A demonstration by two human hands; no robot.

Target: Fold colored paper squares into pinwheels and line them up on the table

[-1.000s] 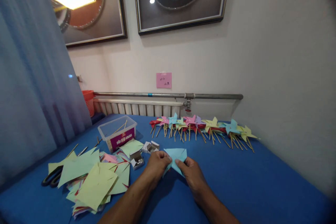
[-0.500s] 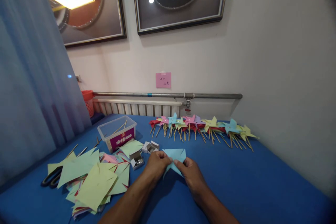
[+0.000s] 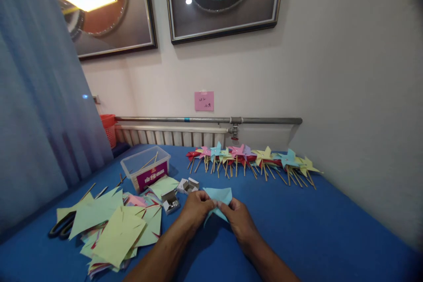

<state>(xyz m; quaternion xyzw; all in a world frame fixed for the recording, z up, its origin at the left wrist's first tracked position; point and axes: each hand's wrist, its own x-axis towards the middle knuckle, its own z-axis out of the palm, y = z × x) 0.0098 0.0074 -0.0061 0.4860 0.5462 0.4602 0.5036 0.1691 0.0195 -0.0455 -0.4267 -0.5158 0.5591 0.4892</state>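
A light blue paper pinwheel [image 3: 220, 194], partly folded, is held between both hands just above the blue tabletop. My left hand [image 3: 197, 206] pinches it from the left, and my right hand [image 3: 238, 215] grips it from the right. Both thumbs press together near the paper's centre; what lies under them is hidden. Left of my left hand is a small open box of metal pins [image 3: 170, 202], with another small white box [image 3: 188, 186] behind it.
Stacked slit paper sheets [image 3: 119, 235] lie at the left beside black-handled scissors [image 3: 62, 224]. Behind them stands a clear plastic tub [image 3: 145, 167] with sticks. Finished pinwheels [image 3: 238, 152] on sticks line the table's back. A curtain [image 3: 39, 88] hangs at left.
My thumbs have come closer together over the middle of the blue paper. The whole view has shifted slightly; both hands keep their hold.
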